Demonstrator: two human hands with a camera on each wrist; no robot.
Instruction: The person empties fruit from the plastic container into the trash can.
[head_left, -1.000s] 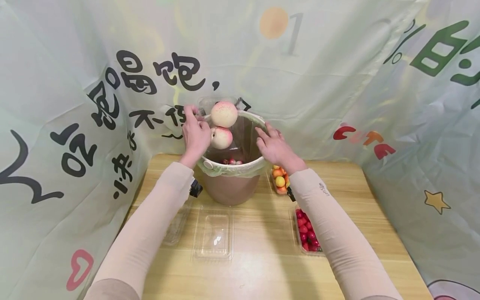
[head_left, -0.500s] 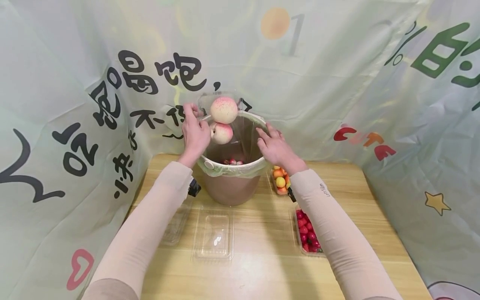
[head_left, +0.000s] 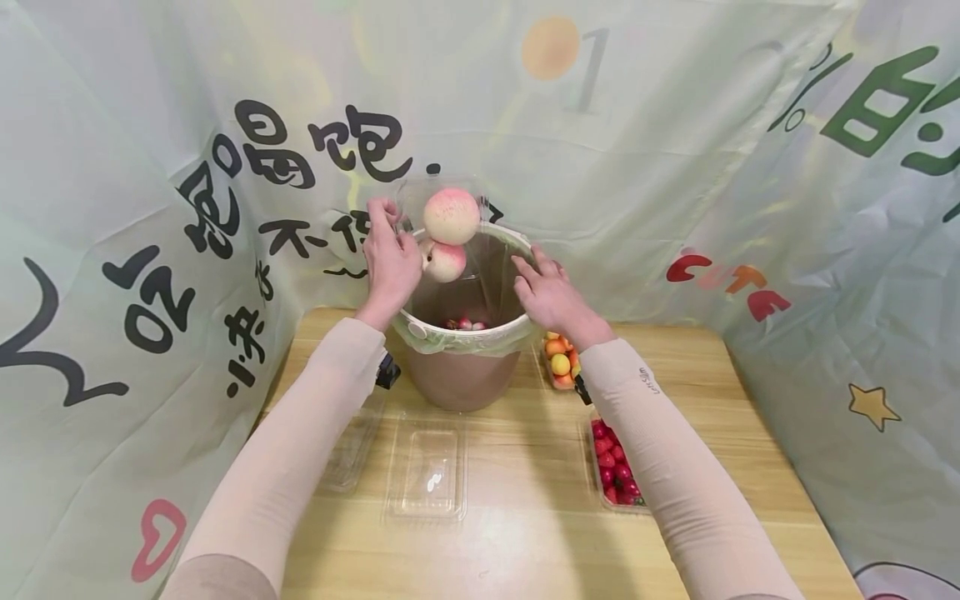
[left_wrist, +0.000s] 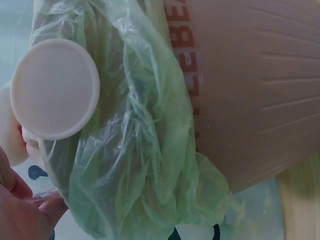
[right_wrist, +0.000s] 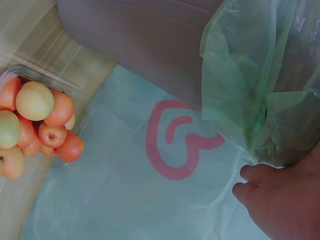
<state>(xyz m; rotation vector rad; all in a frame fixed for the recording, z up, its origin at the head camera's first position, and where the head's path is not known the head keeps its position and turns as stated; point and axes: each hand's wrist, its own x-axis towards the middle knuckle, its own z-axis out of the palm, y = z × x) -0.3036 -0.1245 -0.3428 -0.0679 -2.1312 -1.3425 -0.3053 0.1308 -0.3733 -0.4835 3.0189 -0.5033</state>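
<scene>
My left hand [head_left: 392, 262] pinches the edge of a clear plastic container [left_wrist: 45, 196], tilted over the far left rim of a brown trash can [head_left: 461, 379]. Two pink-and-cream peaches sit at this container, an upper peach [head_left: 452, 216] and a lower peach [head_left: 446, 263] just over the can's mouth. My right hand [head_left: 552, 292] grips the can's right rim, some fingers inside and some outside against the green liner bag [right_wrist: 240, 65]. Small red and whitish fruits [head_left: 467, 324] show down inside the can.
Two clear plastic containers, one upright in view [head_left: 427, 475] and another partly under the left sleeve [head_left: 351, 454], lie on the wooden table [head_left: 517, 517]. Right of the can are a box of orange and yellow fruits [right_wrist: 37, 115] and a box of red strawberries [head_left: 617, 467]. Printed cloth walls surround the table.
The far side of the tilted container has risen slightly, and both peaches have moved up a little with it. The right hand stays on the can's rim.
</scene>
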